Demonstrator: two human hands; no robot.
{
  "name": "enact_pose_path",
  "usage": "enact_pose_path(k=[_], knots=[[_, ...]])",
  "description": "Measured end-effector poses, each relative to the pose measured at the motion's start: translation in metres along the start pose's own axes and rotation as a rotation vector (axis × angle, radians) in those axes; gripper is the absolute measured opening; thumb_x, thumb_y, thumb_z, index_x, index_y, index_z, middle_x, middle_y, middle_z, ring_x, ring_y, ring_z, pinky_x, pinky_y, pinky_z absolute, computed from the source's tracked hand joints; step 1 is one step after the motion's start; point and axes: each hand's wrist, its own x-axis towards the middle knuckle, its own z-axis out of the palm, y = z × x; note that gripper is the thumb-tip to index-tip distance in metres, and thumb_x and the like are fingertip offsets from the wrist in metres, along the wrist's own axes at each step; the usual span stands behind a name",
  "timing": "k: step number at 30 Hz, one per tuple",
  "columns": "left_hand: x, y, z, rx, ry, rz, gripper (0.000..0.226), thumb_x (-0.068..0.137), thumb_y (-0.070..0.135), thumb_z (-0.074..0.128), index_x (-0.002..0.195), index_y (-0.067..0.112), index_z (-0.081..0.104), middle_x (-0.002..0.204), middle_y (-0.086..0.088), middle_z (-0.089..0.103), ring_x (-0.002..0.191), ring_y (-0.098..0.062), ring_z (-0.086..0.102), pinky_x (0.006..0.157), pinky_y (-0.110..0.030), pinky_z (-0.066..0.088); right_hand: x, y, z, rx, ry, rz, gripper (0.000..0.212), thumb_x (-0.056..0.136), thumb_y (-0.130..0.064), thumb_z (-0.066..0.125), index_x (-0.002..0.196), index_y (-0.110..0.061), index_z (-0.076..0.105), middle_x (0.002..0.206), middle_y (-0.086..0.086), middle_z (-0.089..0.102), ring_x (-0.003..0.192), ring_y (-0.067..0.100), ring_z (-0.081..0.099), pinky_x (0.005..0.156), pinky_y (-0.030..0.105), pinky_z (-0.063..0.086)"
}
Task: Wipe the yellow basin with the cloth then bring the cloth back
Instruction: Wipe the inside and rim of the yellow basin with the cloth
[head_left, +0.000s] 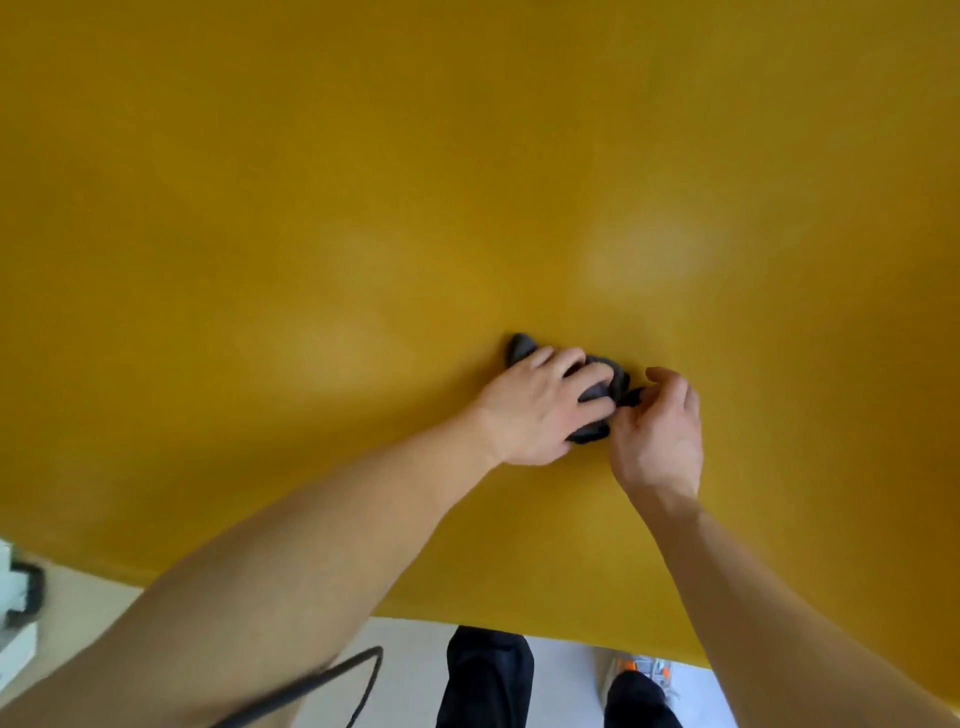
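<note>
The broad, smooth yellow basin (363, 208) fills the view. Toward its near edge lies the small, crumpled dark grey cloth (602, 387), under the left hand (535, 410), whose grip presses it; the right hand (657, 436) pinches its right end.

Cloth (597, 387) on basin (363, 208), between left hand (535, 410), right hand (657, 436).

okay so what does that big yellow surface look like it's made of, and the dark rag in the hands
Yellow basin: probably plastic or a painted, coated material, with a smooth satin finish; it shows soft pale glare patches and no grain or seams.

Cloth: dark grey soft fabric, matte, bunched into folds under the left hand and pinched by the right hand. The weave is too blurred to tell.
</note>
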Motion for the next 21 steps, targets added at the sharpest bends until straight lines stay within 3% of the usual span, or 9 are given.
enact_pose_path(k=[2,5,8,11,13,16,19,21], knots=[[-0.002,-0.02,-0.017,0.132,-0.056,0.107,0.042,0.09,0.036,0.056,0.132,0.031,0.05,0.148,-0.006,0.041,0.124,-0.033,0.043,0.093,-0.044,0.037,0.003,-0.008,-0.003,0.02,0.003,0.023,0.041,0.084,-0.005,0.055,0.125,-0.004,0.05,0.123,0.018,0.054,0.11,0.039,0.051,0.089,0.045,0.043],[0.009,-0.075,-0.053,0.227,0.181,-0.184,0.036,0.096,0.025,0.041,0.129,0.029,0.053,0.141,-0.007,0.051,0.116,-0.033,0.051,0.089,-0.042,0.041,0.012,-0.022,-0.006,0.056,0.042,0.046,0.042,0.086,-0.007,0.055,0.128,-0.006,0.049,0.123,0.017,0.053,0.109,0.037,0.053,0.091,0.045,0.044],[0.025,-0.103,-0.081,0.231,0.469,-0.51,0.036,0.086,0.027,0.057,0.122,0.027,0.055,0.135,-0.008,0.056,0.11,-0.036,0.056,0.08,-0.044,0.046,0.021,-0.03,-0.009,0.105,0.081,-0.011,0.04,0.086,-0.008,0.053,0.126,-0.008,0.05,0.118,0.013,0.055,0.101,0.03,0.055,0.083,0.037,0.044],[0.037,-0.05,-0.056,-0.018,0.487,-0.677,0.048,0.078,0.036,0.07,0.123,0.027,0.056,0.133,-0.005,0.051,0.109,-0.033,0.052,0.075,-0.043,0.051,0.028,-0.025,-0.018,0.178,0.235,-0.002,0.039,0.082,-0.007,0.047,0.12,-0.005,0.054,0.107,0.013,0.061,0.096,0.026,0.055,0.077,0.024,0.036],[0.026,0.015,-0.017,-0.213,0.318,-0.556,0.052,0.073,0.04,0.071,0.122,0.029,0.058,0.128,-0.003,0.048,0.105,-0.033,0.048,0.074,-0.046,0.052,0.027,-0.015,-0.024,0.202,0.325,0.037,0.04,0.078,-0.008,0.045,0.116,-0.003,0.056,0.102,0.015,0.064,0.097,0.03,0.055,0.081,0.03,0.037],[-0.019,0.09,0.024,-0.395,0.115,-0.334,0.048,0.075,0.044,0.064,0.122,0.033,0.059,0.125,-0.004,0.049,0.102,-0.032,0.047,0.073,-0.043,0.053,0.012,0.01,-0.03,0.142,0.313,0.054,0.037,0.081,-0.006,0.045,0.116,-0.004,0.056,0.103,0.014,0.064,0.098,0.03,0.055,0.079,0.029,0.035],[-0.045,0.092,0.027,-0.358,0.025,-0.136,0.051,0.077,0.043,0.066,0.126,0.033,0.055,0.126,-0.005,0.048,0.099,-0.032,0.048,0.072,-0.041,0.054,-0.02,0.027,-0.021,0.081,0.135,0.056,0.031,0.087,-0.003,0.049,0.116,-0.007,0.057,0.108,0.015,0.064,0.098,0.031,0.056,0.074,0.027,0.034],[-0.044,0.069,0.018,-0.28,0.012,-0.124,0.053,0.075,0.039,0.072,0.125,0.031,0.056,0.128,-0.005,0.05,0.099,-0.032,0.05,0.071,-0.042,0.054,-0.04,0.026,-0.01,0.094,-0.018,0.056,0.028,0.087,-0.004,0.051,0.114,-0.009,0.057,0.109,0.015,0.065,0.099,0.036,0.059,0.076,0.034,0.043]])
